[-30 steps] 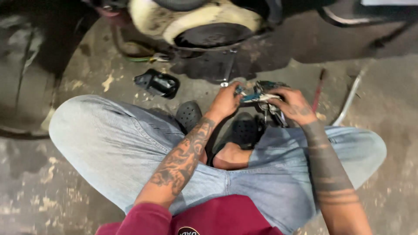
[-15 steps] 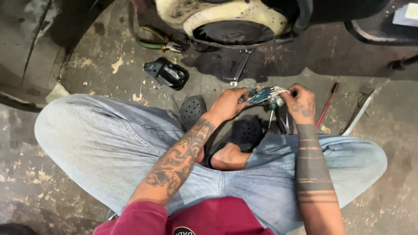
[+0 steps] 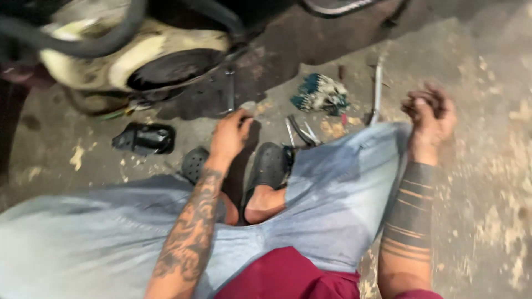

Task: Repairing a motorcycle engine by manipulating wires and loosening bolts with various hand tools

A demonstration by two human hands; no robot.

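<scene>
While left hand (image 3: 228,135) fingers pinch a small grey part (image 3: 247,106), right hand (image 3: 429,113) curled, contents unclear.

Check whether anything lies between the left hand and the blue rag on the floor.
A small grey piece at the left hand's fingertips and loose metal tools lie near that path; otherwise bare concrete runs to the blue rag. The right hand is off to the side.

Right hand (image 3: 429,113) blurred, contents perhaps hidden
</scene>
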